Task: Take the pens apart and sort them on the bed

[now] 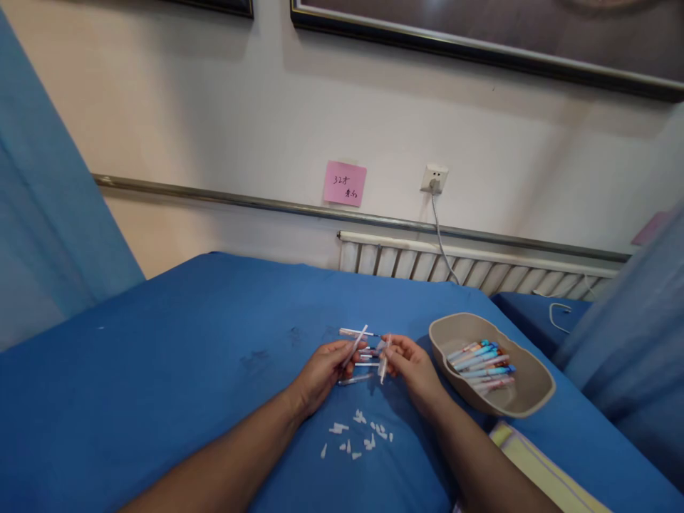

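My left hand is closed on a slim white pen refill, which tilts up to the right. Opposite it, my right hand pinches a clear pen barrel, held nearly upright. Between and behind the hands, several pen refills lie side by side on the blue sheet, partly covered by my fingers. A clear tube-like piece rests just below them. Nearer to me, small white cone-shaped pieces are scattered on the cloth.
To the right stands a beige bin with several colourful pens in it. A folded yellow cloth lies by my right forearm. Behind the blue-covered surface are a radiator and a plugged-in cord. Blue curtains flank the scene.
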### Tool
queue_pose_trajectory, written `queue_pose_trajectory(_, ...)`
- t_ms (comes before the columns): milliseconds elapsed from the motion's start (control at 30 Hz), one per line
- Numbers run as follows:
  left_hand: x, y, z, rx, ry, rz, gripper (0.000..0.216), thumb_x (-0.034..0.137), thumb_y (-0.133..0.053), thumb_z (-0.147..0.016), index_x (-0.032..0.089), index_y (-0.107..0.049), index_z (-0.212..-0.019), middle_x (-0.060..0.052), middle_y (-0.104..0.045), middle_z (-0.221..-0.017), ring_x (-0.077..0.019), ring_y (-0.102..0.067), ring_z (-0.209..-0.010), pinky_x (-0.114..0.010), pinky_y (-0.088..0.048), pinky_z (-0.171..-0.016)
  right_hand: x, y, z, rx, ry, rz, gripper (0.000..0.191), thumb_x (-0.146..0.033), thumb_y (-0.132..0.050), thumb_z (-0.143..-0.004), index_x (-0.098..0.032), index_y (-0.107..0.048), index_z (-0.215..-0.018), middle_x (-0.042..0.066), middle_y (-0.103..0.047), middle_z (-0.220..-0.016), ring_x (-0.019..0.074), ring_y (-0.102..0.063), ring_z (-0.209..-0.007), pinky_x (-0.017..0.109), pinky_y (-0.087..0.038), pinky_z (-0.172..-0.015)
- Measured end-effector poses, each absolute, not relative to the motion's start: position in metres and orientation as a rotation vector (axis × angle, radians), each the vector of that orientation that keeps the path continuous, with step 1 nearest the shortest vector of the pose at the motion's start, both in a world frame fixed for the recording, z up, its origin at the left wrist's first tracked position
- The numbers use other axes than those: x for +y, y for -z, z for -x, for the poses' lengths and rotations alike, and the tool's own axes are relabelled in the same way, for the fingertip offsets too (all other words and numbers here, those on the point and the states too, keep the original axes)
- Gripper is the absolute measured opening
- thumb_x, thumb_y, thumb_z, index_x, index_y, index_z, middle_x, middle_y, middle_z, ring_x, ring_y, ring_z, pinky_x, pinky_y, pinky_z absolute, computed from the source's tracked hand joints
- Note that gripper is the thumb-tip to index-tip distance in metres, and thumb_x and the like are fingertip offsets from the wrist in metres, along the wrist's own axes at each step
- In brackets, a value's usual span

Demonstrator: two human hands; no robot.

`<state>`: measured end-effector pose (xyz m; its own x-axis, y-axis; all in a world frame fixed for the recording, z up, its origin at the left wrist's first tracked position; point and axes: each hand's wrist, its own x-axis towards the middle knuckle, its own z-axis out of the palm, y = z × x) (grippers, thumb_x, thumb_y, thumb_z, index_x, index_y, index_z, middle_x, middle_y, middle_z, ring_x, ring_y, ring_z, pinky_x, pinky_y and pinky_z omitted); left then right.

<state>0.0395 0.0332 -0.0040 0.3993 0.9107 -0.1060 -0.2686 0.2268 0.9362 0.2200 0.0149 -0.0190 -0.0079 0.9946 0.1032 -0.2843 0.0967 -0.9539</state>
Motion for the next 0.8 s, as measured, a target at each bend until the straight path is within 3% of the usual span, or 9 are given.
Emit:
queue_pose_trajectory(467,0.0342,0.0079,-0.0406,0.857,-0.944,-1.135,0.034,0.042,-0.071,-0.066,0.014,-0.065,-0.084,0.001,-0.059,-0.063,-0.0069,-0.045,-0.046,-0.018,-0.030,-0.045,0.0162,0.0195,-0.2232,-1.024,-1.287,0.841,0.045,-0.040,-0.071,-0.068,-0.017,-0.059,-0.105,0.001,-0.064,-0.070,0.0113,-0.052,-0.056,0.023,-0.039,-0.054)
queue_pose_trajectory(567,0.0342,0.0078,-0.0400,0.866,-0.966,-1.144,0.032,0.042,-0.070,-0.067,0.014,-0.064,-0.081,0.002,-0.058,-0.062,-0.0063,-0.045,-0.044,-0.018,-0.030,-0.045,0.0154,0.0178,-0.2224,-1.013,-1.296,0.838,0.044,-0.041,-0.072,-0.066,-0.018,-0.058,-0.100,0.000,-0.064,-0.070,0.0127,-0.055,-0.058,0.025,-0.042,-0.057)
queue_pose_trajectory(800,0.0367,0.0091,-0.0377,0.883,-1.013,-1.119,0.028,0.039,-0.071,-0.066,0.015,-0.061,-0.076,0.004,-0.055,-0.055,-0.0069,-0.045,-0.043,-0.018,-0.030,-0.045,0.0142,0.0183,-0.2202,-0.911,-1.328,0.822,0.032,-0.040,-0.069,-0.069,-0.022,-0.050,-0.087,-0.005,-0.060,-0.063,0.0100,-0.051,-0.046,0.021,-0.037,-0.046)
